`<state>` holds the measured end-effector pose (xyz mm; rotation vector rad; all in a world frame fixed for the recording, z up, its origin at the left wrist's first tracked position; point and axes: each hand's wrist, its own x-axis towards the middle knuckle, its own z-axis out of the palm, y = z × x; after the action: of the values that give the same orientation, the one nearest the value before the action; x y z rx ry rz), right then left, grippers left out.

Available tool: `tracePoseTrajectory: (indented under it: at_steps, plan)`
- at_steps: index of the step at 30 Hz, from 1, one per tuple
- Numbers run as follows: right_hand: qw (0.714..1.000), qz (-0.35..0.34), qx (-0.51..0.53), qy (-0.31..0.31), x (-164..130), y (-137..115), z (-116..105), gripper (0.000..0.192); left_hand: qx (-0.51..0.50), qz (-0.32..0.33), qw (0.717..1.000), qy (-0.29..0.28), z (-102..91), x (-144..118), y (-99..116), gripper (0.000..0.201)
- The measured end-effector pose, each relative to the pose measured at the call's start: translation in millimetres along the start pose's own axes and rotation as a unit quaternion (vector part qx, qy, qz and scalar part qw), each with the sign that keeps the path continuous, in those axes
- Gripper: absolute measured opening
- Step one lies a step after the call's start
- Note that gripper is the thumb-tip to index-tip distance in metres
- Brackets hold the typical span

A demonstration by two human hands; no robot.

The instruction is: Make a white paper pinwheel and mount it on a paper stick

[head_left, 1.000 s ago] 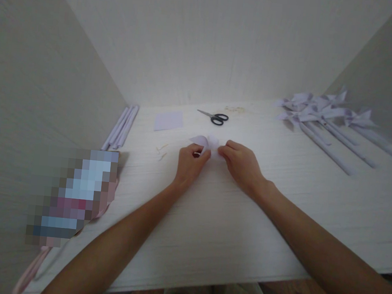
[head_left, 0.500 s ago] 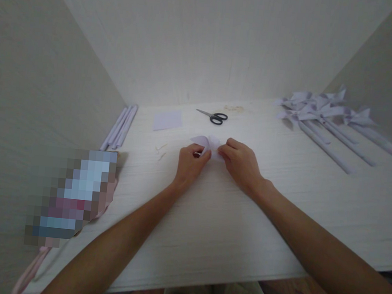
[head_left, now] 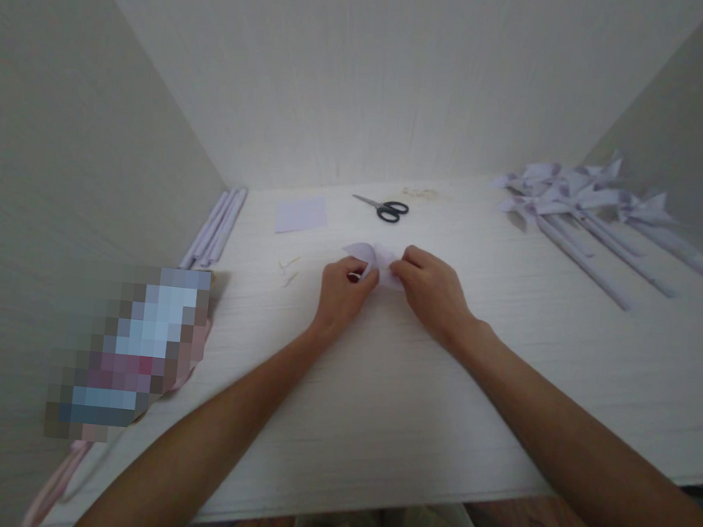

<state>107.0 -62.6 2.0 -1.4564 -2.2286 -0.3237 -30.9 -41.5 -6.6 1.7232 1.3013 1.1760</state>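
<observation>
Both hands work at the middle of the white worktop (head_left: 376, 398). The left hand (head_left: 341, 296) and the right hand (head_left: 432, 292) are each pinched on a small folded piece of pale lilac paper (head_left: 370, 255), which rests on the worktop between the fingertips, its curled flaps standing up on the far side.

Judgement on handling: the paper looks very light, thin and easily creased; it should bend under slight pressure and could tear at folds. The best hold appears to be at the folded centre, between thumb and forefinger, leaving the flaps free.

Surroundings: a flat lilac paper square (head_left: 302, 213) lies far left of the hands, black-handled scissors (head_left: 385, 209) just beyond. Rolled paper sticks (head_left: 218, 224) lie along the left wall. A group of finished paper pinwheels (head_left: 581, 203) lies at far right, well apart from the hands. Small pale scraps (head_left: 288, 272) sit near the left hand.
</observation>
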Motion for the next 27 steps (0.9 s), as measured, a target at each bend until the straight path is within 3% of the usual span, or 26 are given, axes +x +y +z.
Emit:
tracePoseTrajectory:
  at_steps: [11, 19, 27]
  plan:
    - [0.999, -0.025, 0.008, -0.035, -1.4, 1.8, 1.9, 0.026, 0.0, -0.002, 1.0, 0.005, 0.8, 1.3, -2.3, 0.013]
    - [0.998, -0.001, 0.056, -0.014, -3.2, 6.0, 4.4, 0.028, 0.008, 0.002, 1.0, 0.002, 0.5, 1.1, -2.3, 0.014]
    - [0.998, -0.03, 0.055, -0.005, -2.6, 5.7, 0.9, 0.028, 0.001, 0.011, 1.0, 0.005, 1.1, 0.3, -0.6, 0.013]
